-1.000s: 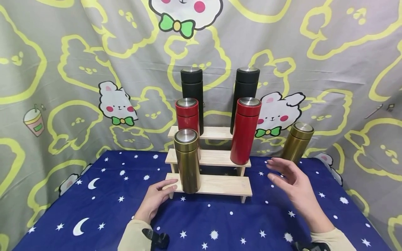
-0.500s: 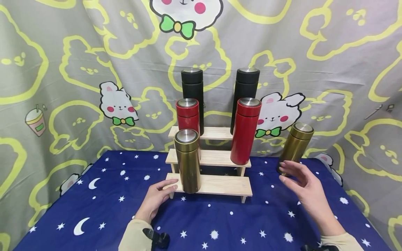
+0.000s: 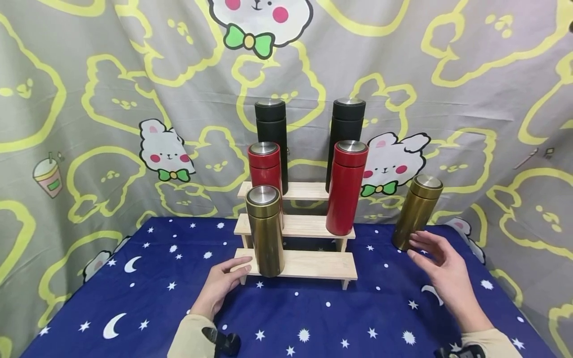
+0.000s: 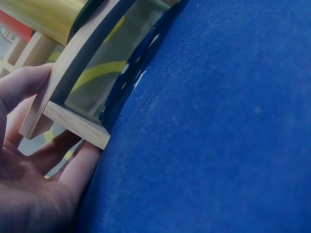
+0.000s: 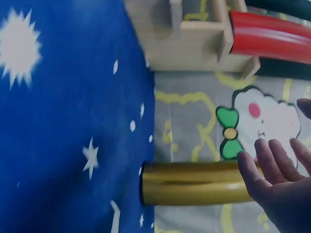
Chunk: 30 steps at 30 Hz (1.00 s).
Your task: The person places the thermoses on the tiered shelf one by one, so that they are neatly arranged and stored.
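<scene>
In the head view, my left hand (image 3: pixel 219 284) holds the left end of the lowest step of a three-step wooden stand (image 3: pixel 320 263). The left wrist view shows its thumb on the board (image 4: pixel 57 77) and fingers around the side by the leg. Beside that thumb, a gold thermos (image 3: pixel 268 243) stands upright on the step. Off to the right, a second gold thermos (image 3: pixel 416 214) stands on the cloth. My right hand (image 3: pixel 447 273) is just in front of its lower part, fingers loosely bent and spread from the thumb; whether they touch it, I cannot tell.
Two red thermoses (image 3: pixel 345 194) stand on the middle step, the left one partly hidden by the gold thermos. Two black thermoses (image 3: pixel 346 130) stand on the top step. A star-patterned blue cloth (image 3: pixel 152 283) covers the table, and a cartoon-print curtain (image 3: pixel 215 99) hangs close behind.
My right hand has moved rightward, from the space beside the stand to the front of the right-hand gold thermos. My left hand stays at the stand's end. The thermoses keep their places.
</scene>
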Available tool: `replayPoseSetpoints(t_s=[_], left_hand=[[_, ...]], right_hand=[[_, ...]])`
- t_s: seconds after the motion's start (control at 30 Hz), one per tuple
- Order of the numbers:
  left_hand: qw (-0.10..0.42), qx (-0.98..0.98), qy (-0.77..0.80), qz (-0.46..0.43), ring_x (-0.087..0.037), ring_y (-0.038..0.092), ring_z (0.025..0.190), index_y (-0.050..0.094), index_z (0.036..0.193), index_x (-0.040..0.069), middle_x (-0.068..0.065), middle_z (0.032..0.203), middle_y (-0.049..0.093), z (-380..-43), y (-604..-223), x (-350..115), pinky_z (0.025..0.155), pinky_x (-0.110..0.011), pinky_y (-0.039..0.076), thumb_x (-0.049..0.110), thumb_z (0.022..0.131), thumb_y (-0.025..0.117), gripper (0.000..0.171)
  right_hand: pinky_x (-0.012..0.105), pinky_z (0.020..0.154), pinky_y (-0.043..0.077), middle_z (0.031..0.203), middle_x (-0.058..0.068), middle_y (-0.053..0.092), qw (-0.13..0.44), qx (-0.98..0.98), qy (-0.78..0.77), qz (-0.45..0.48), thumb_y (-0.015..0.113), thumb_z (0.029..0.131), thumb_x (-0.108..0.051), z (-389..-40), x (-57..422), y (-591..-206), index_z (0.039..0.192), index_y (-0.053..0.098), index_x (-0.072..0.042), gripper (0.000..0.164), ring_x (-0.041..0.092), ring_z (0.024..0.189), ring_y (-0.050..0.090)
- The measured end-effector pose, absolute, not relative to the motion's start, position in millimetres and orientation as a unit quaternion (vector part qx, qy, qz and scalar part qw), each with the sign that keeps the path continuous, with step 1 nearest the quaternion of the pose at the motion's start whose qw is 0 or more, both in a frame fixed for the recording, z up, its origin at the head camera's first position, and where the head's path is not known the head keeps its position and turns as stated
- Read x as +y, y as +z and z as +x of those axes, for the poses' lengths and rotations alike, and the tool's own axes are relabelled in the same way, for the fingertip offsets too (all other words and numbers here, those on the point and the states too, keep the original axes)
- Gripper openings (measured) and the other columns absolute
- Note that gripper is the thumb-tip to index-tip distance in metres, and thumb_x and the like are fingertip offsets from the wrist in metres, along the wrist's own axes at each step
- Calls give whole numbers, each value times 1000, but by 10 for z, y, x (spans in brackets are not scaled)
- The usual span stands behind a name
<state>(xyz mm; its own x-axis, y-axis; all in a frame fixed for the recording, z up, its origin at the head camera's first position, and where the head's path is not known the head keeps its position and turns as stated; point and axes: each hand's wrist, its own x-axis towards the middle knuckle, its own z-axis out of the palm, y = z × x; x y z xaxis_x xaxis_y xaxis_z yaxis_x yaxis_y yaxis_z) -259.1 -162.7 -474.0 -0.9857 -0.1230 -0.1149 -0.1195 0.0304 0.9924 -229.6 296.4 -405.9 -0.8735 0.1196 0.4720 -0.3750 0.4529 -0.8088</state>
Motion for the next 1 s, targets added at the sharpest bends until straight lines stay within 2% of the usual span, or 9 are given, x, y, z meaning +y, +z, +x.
replayPoseSetpoints(t_s=[0.33, 0.57, 0.7, 0.77, 0.87, 0.93, 1.0], left_hand=[[3, -713, -696, 82, -16, 60, 95, 72, 117, 3, -16, 133, 55, -2588, -4739, -1629, 81, -31, 49, 15, 85, 78, 34], [3, -724, -685, 86, -18, 60, 100, 73, 115, 5, -18, 134, 54, -2577, -4732, -1633, 83, -32, 49, 18, 84, 79, 35], [4, -723, -685, 84, -19, 60, 99, 73, 115, 5, -18, 133, 55, -2585, -4741, -1641, 82, -32, 49, 18, 83, 79, 34], [5, -721, -688, 86, -19, 60, 99, 74, 114, 6, -17, 132, 56, -2593, -4746, -1646, 82, -31, 49, 18, 82, 80, 34], [6, -720, -689, 84, -19, 60, 99, 74, 114, 5, -17, 132, 56, -2600, -4749, -1647, 81, -31, 49, 18, 83, 80, 34], [5, -718, -691, 85, -18, 60, 98, 74, 114, 5, -17, 132, 56, -2600, -4748, -1645, 80, -30, 49, 17, 83, 80, 34], [5, -717, -692, 86, -18, 59, 96, 74, 114, 6, -16, 132, 56, -2597, -4744, -1642, 79, -30, 49, 17, 83, 79, 33]], right_hand=[[10, 81, 44, 118, -10, 61, 256, -818, 512, 48, 71, 90, -5, -2336, 3068, -4099, 132, 51, 2, 46, -1, 106, 57], [8, 79, 42, 112, -13, 58, 258, -823, 506, -5, 72, 91, -11, -2405, 3111, -4119, 131, 51, 4, 48, -5, 103, 53], [6, 78, 40, 120, 4, 57, 246, -834, 492, -45, 72, 92, -19, -2458, 3126, -4128, 135, 48, 3, 54, -2, 105, 50], [5, 78, 39, 128, 16, 53, 236, -840, 484, -61, 71, 92, -24, -2496, 3140, -4125, 139, 44, 3, 59, 7, 112, 51], [15, 93, 39, 140, 23, 45, 218, -844, 484, -70, 68, 94, -29, -2561, 3167, -4118, 146, 37, 1, 68, 24, 128, 45], [28, 104, 35, 146, 24, 39, 209, -841, 494, -71, 67, 95, -32, -2613, 3182, -4116, 150, 31, 0, 74, 34, 135, 37], [44, 108, 30, 150, 25, 33, 205, -834, 507, -68, 67, 95, -34, -2665, 3191, -4116, 152, 25, 0, 79, 37, 138, 30]])
